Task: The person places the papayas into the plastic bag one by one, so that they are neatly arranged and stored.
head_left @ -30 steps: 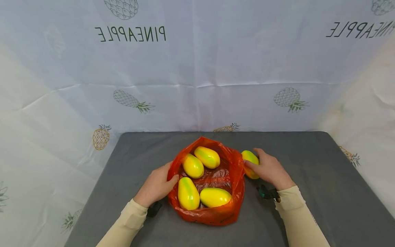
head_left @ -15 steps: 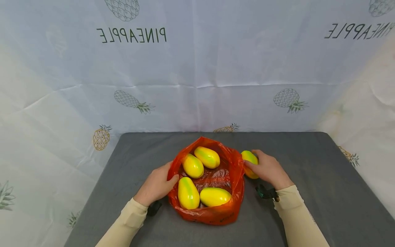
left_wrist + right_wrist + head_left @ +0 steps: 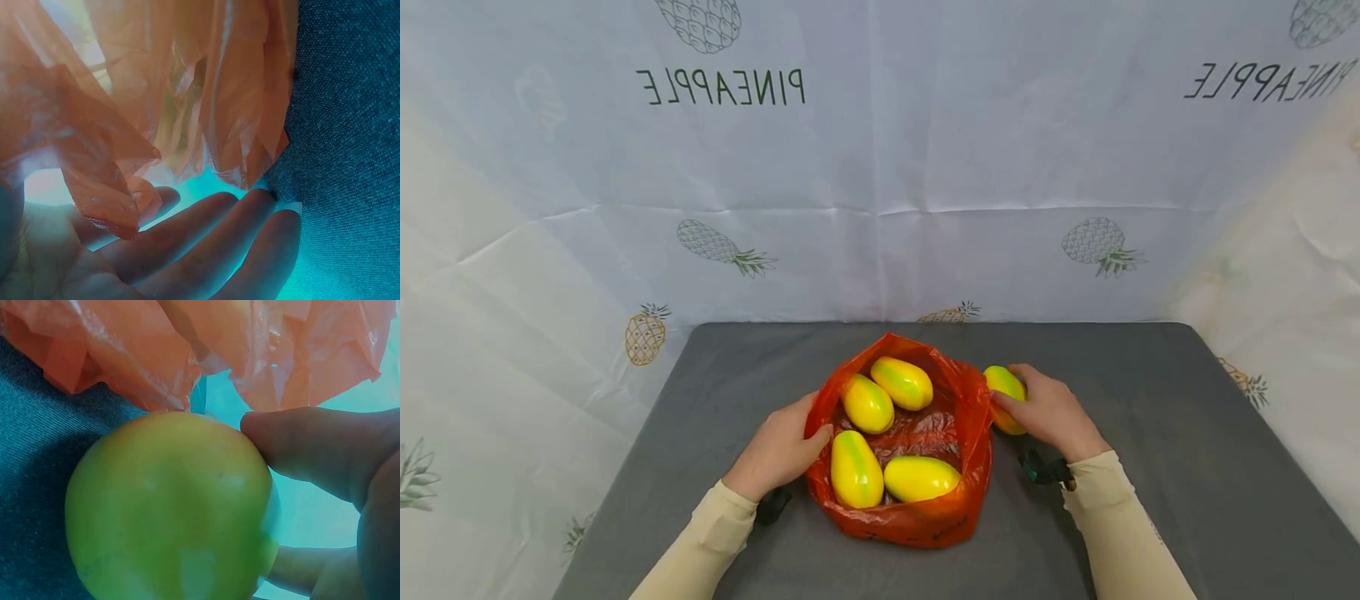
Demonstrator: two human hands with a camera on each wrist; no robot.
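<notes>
A red plastic bag [image 3: 917,527] stands with its mouth wide on the dark grey table. Several glossy yellow-green mangoes lie inside, among them one mango [image 3: 857,469] at the near left and another mango [image 3: 902,383] at the back. My left hand [image 3: 778,446] holds the bag's left side, thumb over the rim; in the left wrist view its other fingers [image 3: 187,244] reach along the outside. Just right of the bag, my right hand [image 3: 1056,412] grips a mango [image 3: 169,506] between thumb and fingers, close against the bag's outer wall. Its far fingers are partly hidden.
The grey table [image 3: 1150,392] extends on both sides of the bag. A white cloth [image 3: 985,167] printed with pineapples hangs behind the table and along its sides. A dark strap [image 3: 1045,468] sits at the right wrist.
Hardly anything differs. My right hand and its mango have shifted very slightly left, nearer the bag. My left hand and the mangoes in the bag keep their places.
</notes>
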